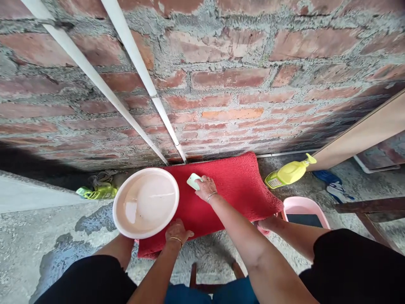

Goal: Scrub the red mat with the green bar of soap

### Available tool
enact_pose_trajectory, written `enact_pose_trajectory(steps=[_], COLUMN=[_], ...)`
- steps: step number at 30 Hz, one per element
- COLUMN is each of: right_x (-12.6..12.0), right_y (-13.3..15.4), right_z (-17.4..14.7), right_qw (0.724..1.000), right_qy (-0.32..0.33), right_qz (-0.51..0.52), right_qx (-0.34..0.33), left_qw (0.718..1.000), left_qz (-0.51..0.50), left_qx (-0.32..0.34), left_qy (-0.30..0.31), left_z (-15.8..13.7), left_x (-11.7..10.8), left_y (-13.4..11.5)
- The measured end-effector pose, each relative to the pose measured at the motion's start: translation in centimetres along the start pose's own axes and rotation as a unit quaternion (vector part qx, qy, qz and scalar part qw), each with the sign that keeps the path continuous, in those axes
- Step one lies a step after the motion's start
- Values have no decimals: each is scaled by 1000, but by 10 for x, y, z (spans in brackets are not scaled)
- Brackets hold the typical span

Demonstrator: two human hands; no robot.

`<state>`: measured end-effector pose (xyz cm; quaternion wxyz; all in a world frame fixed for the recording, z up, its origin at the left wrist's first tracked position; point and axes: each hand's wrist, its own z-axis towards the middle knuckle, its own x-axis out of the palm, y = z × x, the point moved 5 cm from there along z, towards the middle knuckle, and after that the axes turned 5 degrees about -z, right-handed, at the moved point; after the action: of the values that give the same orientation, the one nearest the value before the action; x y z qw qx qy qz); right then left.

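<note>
- Right now the right hand (205, 188) rests palm-down on the red mat (240, 185), fingers curled over a pale green bar (193, 180) that looks like soap or a small scrubber; only its far-left end shows beyond the fingertips.
- Lower down, the left hand (177, 232) presses flat on the mat's near edge, fingers loosely spread and holding nothing, touching or just beside the rim of the pink basin (122, 211).
- That basin holds shallow water and sits at about 9 o'clock from the right hand, overlapping the mat's left end.
- Lengthwise, the mat runs from roughly 7 o'clock to 2 o'clock, its far edge against the brick wall (221, 80).
- Most of the uncovered mat lies at 3 o'clock from the bar, so the right hand is the nearer one to that stretch.
- A yellow spray bottle (289, 173) lies on the floor at 2 o'clock; a pink tub (303, 204) sits at 4 o'clock.
</note>
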<state>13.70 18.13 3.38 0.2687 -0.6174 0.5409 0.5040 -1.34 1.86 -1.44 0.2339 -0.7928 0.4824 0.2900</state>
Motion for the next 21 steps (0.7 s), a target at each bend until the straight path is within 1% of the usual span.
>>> enact_pose_trajectory(steps=[1,3,6,7,9,11,12,13,14,16,18,21], right_x=[-3,-10,-23,-26,-29,-30,-29,-29,-29,-29,-28,-26], right_y=[-18,-63,-147,-176,-228,-263,-273,-276,-273,-251,-210,-129], right_z=[-1,-8,-35,-48,-75,-100,-109,-114,-114,-101,-76,-32], right_qw=[1000,997,983,973,941,903,887,878,877,894,922,963], right_qy=[-1,-11,-44,-54,-62,-65,-67,-72,-79,-96,-108,-100], right_qz=[-3,-4,11,25,65,96,106,113,117,123,120,96], right_qx=[19,72,178,223,325,415,445,460,459,420,351,230], left_qw=[1000,1000,1000,1000,1000,1000,1000,1000,1000,1000,1000,1000], left_qz=[0,0,2,3,3,1,0,-1,-3,-7,-8,-5], left_qx=[-2,-2,8,12,17,17,15,12,10,5,-1,-5], left_qy=[-1,-2,-1,0,0,-1,-1,0,-1,1,4,9], left_z=[0,0,-2,-3,-4,-5,-6,-6,-6,-7,-7,-6], left_x=[0,-1,-4,-5,-7,-8,-9,-10,-10,-11,-10,-8], left_y=[0,0,-2,-3,-4,-5,-5,-6,-6,-7,-7,-7])
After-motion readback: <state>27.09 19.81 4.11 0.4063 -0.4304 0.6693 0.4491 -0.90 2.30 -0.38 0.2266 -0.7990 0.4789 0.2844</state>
